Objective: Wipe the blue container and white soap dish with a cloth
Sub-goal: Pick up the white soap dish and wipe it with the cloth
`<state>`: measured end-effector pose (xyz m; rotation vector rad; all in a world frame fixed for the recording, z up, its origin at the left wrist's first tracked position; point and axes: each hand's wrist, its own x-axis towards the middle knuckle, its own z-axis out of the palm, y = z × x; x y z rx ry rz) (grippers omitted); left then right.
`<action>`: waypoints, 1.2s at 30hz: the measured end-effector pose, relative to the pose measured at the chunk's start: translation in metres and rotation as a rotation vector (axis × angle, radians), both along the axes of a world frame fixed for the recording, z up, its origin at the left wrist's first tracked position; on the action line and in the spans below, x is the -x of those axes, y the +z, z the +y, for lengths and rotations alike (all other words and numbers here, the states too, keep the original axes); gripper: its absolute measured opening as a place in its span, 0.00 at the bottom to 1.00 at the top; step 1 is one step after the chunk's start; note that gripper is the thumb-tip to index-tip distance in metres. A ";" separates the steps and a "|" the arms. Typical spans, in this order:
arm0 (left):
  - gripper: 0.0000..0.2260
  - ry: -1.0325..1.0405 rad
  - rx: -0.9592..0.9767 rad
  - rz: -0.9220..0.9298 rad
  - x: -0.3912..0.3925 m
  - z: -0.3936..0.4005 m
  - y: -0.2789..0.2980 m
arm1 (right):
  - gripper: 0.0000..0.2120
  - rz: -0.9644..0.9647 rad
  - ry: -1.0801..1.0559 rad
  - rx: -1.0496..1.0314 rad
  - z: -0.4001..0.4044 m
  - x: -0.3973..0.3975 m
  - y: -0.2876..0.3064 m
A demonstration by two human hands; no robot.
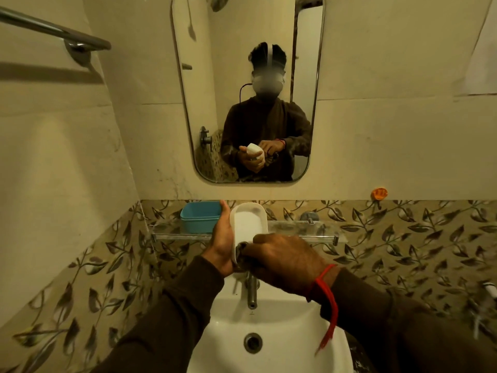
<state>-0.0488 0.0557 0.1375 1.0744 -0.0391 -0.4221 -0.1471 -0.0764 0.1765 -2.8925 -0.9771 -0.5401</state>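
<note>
Head view: the white soap dish [248,223] is held up above the washbasin, just past centre toward 12 o'clock, tilted so its hollow faces the camera. The left hand [222,238] holds it at its 9 o'clock edge — thumb along the near rim, the fingers wrapped behind and out of sight. At the dish's 6 o'clock end the right hand [282,258] is closed, knuckles up, around a dark cloth [242,251], and the bunched cloth presses against the dish's lower rim; how tightly the fingers curl underneath cannot be told. A red thread [328,300] is tied at the right wrist, its loose end hanging toward 5 o'clock.

The blue container [200,217] stands upright on the glass shelf [301,232] at 10 o'clock from the dish, just beside the left thumb tip, its opening upward. The shelf runs along the leaf-patterned tile band. Below the hands, at 6 o'clock, a metal tap [252,293] points down into the white washbasin [290,332] with its round drain [252,343].

At 12 o'clock a mirror [204,109] shows the person in a dark top holding the dish. A towel rail [53,30] sits at 10 o'clock — an orange hook [378,193] at 2 o'clock.
</note>
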 end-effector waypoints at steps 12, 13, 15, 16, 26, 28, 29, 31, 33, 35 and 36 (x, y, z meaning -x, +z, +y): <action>0.38 -0.022 -0.005 0.049 0.011 -0.016 -0.007 | 0.16 -0.239 -0.318 -0.067 -0.018 -0.041 0.023; 0.37 -0.019 0.007 0.051 0.010 -0.016 -0.005 | 0.15 -0.263 -0.307 -0.061 -0.017 -0.043 0.026; 0.36 -0.026 0.021 0.050 0.008 -0.015 -0.002 | 0.14 -0.291 -0.231 -0.085 -0.012 -0.045 0.028; 0.36 -0.038 0.031 0.056 0.008 -0.014 -0.001 | 0.14 -0.289 -0.168 -0.104 -0.011 -0.043 0.028; 0.37 -0.055 0.102 0.036 0.003 -0.008 0.005 | 0.13 -0.341 -0.202 -0.122 -0.009 -0.038 0.038; 0.36 -0.062 0.113 0.028 0.005 -0.009 0.003 | 0.13 -0.327 -0.108 -0.120 -0.007 -0.036 0.036; 0.35 -0.059 0.117 0.031 0.007 -0.010 0.000 | 0.13 -0.315 -0.063 -0.107 -0.007 -0.035 0.035; 0.35 -0.054 0.114 0.031 0.011 -0.016 -0.007 | 0.13 -0.322 -0.052 -0.072 -0.011 -0.035 0.033; 0.35 -0.055 0.104 0.011 0.010 -0.020 -0.005 | 0.14 -0.357 -0.136 -0.072 -0.015 -0.037 0.032; 0.35 -0.044 0.095 -0.010 0.007 -0.021 0.001 | 0.16 -0.369 -0.229 -0.074 -0.015 -0.040 0.032; 0.35 -0.039 0.089 -0.026 0.004 -0.020 0.004 | 0.17 -0.375 -0.251 -0.069 -0.014 -0.040 0.031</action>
